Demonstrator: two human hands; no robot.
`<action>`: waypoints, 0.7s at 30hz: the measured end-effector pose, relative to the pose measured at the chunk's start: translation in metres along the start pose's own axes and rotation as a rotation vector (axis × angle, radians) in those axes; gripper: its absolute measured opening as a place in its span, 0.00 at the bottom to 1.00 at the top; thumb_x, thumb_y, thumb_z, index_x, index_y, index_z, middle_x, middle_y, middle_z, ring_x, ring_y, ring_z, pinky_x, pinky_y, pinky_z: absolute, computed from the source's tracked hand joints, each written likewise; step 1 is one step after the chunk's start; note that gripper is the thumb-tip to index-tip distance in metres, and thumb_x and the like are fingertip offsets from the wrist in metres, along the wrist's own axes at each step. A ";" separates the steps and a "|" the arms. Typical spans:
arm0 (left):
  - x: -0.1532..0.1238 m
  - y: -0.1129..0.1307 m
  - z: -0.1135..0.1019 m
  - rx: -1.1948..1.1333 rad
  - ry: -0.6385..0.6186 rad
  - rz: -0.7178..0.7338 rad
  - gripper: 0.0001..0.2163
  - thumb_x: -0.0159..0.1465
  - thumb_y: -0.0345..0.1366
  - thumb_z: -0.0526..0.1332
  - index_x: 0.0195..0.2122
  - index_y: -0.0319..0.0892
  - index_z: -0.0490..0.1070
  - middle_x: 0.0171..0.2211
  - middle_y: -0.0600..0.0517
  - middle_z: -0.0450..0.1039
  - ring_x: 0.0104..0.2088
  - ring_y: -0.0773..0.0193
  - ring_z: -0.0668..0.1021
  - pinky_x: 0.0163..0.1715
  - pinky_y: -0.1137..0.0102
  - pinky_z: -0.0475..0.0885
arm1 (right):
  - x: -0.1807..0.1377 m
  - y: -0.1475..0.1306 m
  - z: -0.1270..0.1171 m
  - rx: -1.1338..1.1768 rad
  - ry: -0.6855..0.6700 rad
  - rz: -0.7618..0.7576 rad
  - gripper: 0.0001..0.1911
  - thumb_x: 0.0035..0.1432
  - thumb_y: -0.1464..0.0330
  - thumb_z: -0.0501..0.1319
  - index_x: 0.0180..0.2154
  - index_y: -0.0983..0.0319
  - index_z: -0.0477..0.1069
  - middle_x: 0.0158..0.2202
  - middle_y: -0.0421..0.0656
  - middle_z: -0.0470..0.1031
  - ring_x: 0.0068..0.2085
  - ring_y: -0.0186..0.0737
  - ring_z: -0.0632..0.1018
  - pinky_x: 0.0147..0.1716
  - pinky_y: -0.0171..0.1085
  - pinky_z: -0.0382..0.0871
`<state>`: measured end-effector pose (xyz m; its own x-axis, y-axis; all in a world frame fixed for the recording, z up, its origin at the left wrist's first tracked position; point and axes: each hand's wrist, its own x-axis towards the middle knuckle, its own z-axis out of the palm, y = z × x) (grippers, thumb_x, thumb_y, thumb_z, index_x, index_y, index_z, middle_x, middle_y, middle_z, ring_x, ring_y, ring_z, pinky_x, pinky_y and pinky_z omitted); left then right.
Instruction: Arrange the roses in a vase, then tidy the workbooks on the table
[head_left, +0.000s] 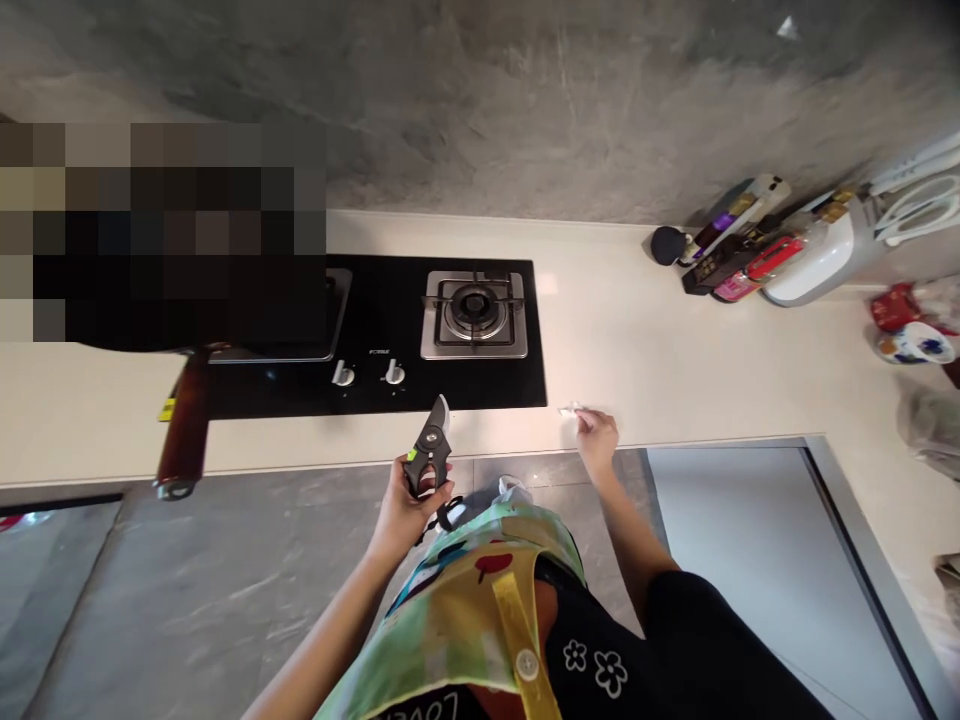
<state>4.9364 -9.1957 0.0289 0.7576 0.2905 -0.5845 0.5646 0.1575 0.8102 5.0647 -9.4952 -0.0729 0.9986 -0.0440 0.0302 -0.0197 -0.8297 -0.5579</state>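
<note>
My left hand (409, 508) is closed round the handles of dark pruning shears (430, 440), whose blades point up toward the stove. The shears are above the front edge of the counter. Farther right, my right hand (598, 438) is at the counter's front edge, fingers pinched on a small crumpled white tissue (571, 409). That tissue lies at or just above the pale countertop, right of the stove's front corner.
A black gas stove (382, 300) has a bare right burner (475, 307). On the left, a pan with a brown wooden handle (184, 430) juts past the counter edge. Bottles (739, 275), a white holder (814, 255) and white scissors (919, 210) stand at the back right.
</note>
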 end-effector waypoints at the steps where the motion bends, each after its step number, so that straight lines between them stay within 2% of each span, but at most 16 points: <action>1: 0.000 -0.001 -0.007 0.001 0.013 -0.003 0.28 0.47 0.39 0.73 0.44 0.44 0.58 0.42 0.50 0.75 0.37 0.63 0.79 0.35 0.65 0.78 | -0.002 0.000 0.001 -0.025 0.016 0.026 0.16 0.57 0.72 0.52 0.39 0.64 0.78 0.37 0.50 0.78 0.40 0.45 0.74 0.43 0.43 0.67; 3: -0.001 -0.006 -0.020 -0.004 0.044 -0.005 0.27 0.48 0.39 0.73 0.44 0.44 0.58 0.42 0.50 0.75 0.36 0.64 0.78 0.34 0.66 0.78 | -0.009 -0.007 0.009 -0.066 0.019 0.055 0.16 0.57 0.72 0.52 0.39 0.65 0.78 0.35 0.49 0.76 0.36 0.42 0.73 0.40 0.40 0.67; 5: -0.002 -0.012 -0.033 -0.012 0.065 -0.006 0.27 0.49 0.39 0.72 0.44 0.45 0.58 0.42 0.50 0.75 0.36 0.65 0.78 0.35 0.66 0.78 | -0.019 -0.026 0.024 -0.096 -0.011 0.055 0.15 0.57 0.72 0.53 0.41 0.64 0.77 0.35 0.48 0.74 0.33 0.40 0.72 0.37 0.38 0.66; 9: -0.005 -0.026 -0.056 -0.025 0.106 -0.018 0.28 0.48 0.39 0.73 0.44 0.44 0.59 0.43 0.49 0.76 0.37 0.63 0.79 0.35 0.66 0.78 | -0.035 -0.086 0.072 -0.099 -0.134 -0.033 0.14 0.59 0.69 0.55 0.43 0.63 0.76 0.37 0.48 0.74 0.32 0.40 0.72 0.36 0.38 0.66; 12: -0.010 -0.030 -0.070 -0.031 0.131 -0.025 0.28 0.47 0.39 0.73 0.44 0.44 0.59 0.42 0.49 0.76 0.37 0.62 0.79 0.35 0.66 0.78 | -0.044 -0.131 0.108 -0.062 -0.217 -0.125 0.14 0.61 0.68 0.56 0.45 0.64 0.74 0.40 0.52 0.73 0.35 0.44 0.73 0.39 0.42 0.68; 15: -0.015 -0.030 -0.080 -0.035 0.152 -0.033 0.27 0.48 0.39 0.72 0.44 0.44 0.59 0.42 0.49 0.76 0.37 0.62 0.79 0.35 0.66 0.78 | -0.050 -0.164 0.134 -0.038 -0.263 -0.170 0.14 0.61 0.67 0.58 0.46 0.66 0.73 0.42 0.56 0.72 0.39 0.48 0.73 0.42 0.45 0.69; 18: -0.018 -0.031 -0.086 -0.051 0.183 -0.054 0.28 0.47 0.40 0.73 0.43 0.44 0.59 0.41 0.50 0.76 0.36 0.63 0.79 0.34 0.66 0.78 | -0.054 -0.186 0.149 0.021 -0.324 -0.198 0.13 0.62 0.69 0.57 0.47 0.66 0.72 0.44 0.55 0.72 0.44 0.50 0.73 0.45 0.46 0.69; 21: -0.017 -0.036 -0.087 -0.090 0.187 -0.056 0.28 0.46 0.39 0.73 0.43 0.44 0.58 0.41 0.50 0.75 0.36 0.63 0.79 0.34 0.66 0.78 | -0.061 -0.207 0.157 0.214 -0.438 -0.205 0.14 0.62 0.75 0.53 0.48 0.63 0.71 0.47 0.54 0.72 0.51 0.50 0.71 0.53 0.49 0.65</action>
<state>4.8745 -9.1244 0.0136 0.6472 0.4479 -0.6169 0.5662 0.2595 0.7824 5.0159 -9.2337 -0.0898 0.9091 0.3814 -0.1676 0.1428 -0.6631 -0.7348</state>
